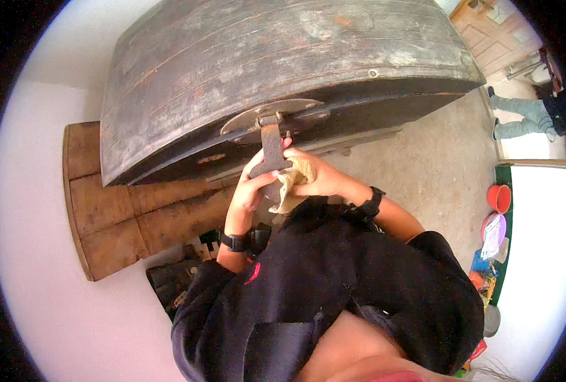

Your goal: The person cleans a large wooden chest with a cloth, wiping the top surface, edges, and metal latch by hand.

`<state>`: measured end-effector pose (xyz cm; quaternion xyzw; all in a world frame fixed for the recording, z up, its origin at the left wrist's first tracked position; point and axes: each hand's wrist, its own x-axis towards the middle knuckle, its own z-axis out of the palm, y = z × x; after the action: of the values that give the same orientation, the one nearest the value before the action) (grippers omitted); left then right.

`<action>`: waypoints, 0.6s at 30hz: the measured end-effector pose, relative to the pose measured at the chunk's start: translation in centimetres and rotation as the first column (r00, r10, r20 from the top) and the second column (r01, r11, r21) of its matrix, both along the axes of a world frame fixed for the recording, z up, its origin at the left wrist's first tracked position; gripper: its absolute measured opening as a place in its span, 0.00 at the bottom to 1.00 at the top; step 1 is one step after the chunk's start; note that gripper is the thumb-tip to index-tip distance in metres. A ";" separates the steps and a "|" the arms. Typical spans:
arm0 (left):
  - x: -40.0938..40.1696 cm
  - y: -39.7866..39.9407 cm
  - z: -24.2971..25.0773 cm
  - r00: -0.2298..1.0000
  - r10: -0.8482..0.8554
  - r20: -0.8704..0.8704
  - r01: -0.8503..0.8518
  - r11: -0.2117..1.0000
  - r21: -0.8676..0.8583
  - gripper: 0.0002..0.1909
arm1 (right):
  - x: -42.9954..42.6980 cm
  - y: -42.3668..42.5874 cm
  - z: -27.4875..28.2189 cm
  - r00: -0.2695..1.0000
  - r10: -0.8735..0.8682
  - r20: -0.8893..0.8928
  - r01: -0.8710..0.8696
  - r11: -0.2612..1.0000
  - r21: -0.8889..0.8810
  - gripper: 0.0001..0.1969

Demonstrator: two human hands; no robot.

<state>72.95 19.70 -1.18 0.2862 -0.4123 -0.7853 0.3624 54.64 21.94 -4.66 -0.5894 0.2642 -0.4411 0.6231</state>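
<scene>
A large dark wooden chest (283, 52) with worn, whitish patches on its top fills the area before me. On its front is an oval metal lock plate (244, 117). A rusty metal hasp (272, 143) hangs out from a hinge at the plate, towards my body. My left hand (249, 188) grips the hasp's wide lower end from the left side. In my right hand (318, 174) is a bunched cream cloth (290, 188), pressed against the hasp's right edge. Some fingers of both hands are hidden behind the hasp.
A brown wooden panelled piece (106, 229) stands at the left by the white wall. Dark items (170, 281) lie below it. On the right, across the concrete floor (421, 157), are a red bucket (499, 198), a purple container (501, 229) and a person's legs (521, 117).
</scene>
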 end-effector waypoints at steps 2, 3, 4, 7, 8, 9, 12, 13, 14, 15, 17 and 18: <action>-0.6 0.3 0.2 0.999 0.043 0.023 -0.042 0.999 -0.006 0.34 | 0.5 0.3 0.1 0.998 -0.064 0.023 0.064 0.998 -0.010 0.30; -1.1 0.6 0.6 0.996 0.087 0.020 -0.087 0.996 0.001 0.33 | 0.5 0.6 0.2 0.996 -0.065 0.059 0.063 0.998 0.032 0.30; -1.6 1.1 1.1 0.991 0.132 0.017 -0.132 0.991 0.008 0.33 | 0.5 1.0 0.5 0.993 -0.067 0.094 0.060 0.996 0.073 0.29; -2.6 2.1 1.5 0.978 0.208 0.009 -0.208 0.978 0.004 0.33 | 0.4 1.3 1.3 0.968 -0.057 0.245 0.028 0.993 0.118 0.28; -2.8 2.4 1.3 0.974 0.225 -0.009 -0.225 0.974 0.012 0.34 | 0.3 1.4 1.6 0.968 -0.060 0.246 0.032 0.993 0.113 0.28; -2.9 2.5 0.9 0.970 0.241 -0.035 -0.240 0.970 0.022 0.35 | 0.2 1.6 2.0 0.962 -0.063 0.265 0.026 0.990 0.138 0.28; -3.2 2.3 1.0 0.968 0.246 -0.039 -0.248 0.968 -0.049 0.36 | -0.1 1.3 2.3 0.963 -0.082 0.256 0.049 0.990 0.131 0.28; -3.4 2.1 1.4 0.964 0.263 -0.033 -0.265 0.961 -0.084 0.37 | -0.1 1.2 2.5 0.965 -0.086 0.250 0.067 0.994 0.081 0.29; -3.4 2.2 2.3 0.962 0.273 -0.027 -0.274 0.957 -0.099 0.36 | 0.0 0.9 2.8 0.964 -0.090 0.251 0.086 0.996 0.026 0.29; -3.5 1.7 2.7 0.960 0.277 -0.049 -0.281 0.947 -0.155 0.36 | 0.3 0.2 2.7 0.945 -0.066 0.321 0.076 0.997 -0.021 0.31; -3.3 0.4 4.5 0.949 0.315 -0.016 -0.307 0.912 -0.273 0.35 | 0.3 -1.6 4.1 0.957 -0.060 0.284 0.091 0.991 -0.099 0.30; -3.4 -0.4 5.1 0.945 0.323 -0.053 -0.325 0.909 -0.263 0.35 | 0.1 -2.6 5.2 0.971 -0.074 0.229 0.116 0.978 -0.175 0.30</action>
<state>69.57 19.26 3.93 0.2955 -0.4599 -0.6526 0.5246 54.71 19.35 0.51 -0.5791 0.1787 -0.5562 0.5687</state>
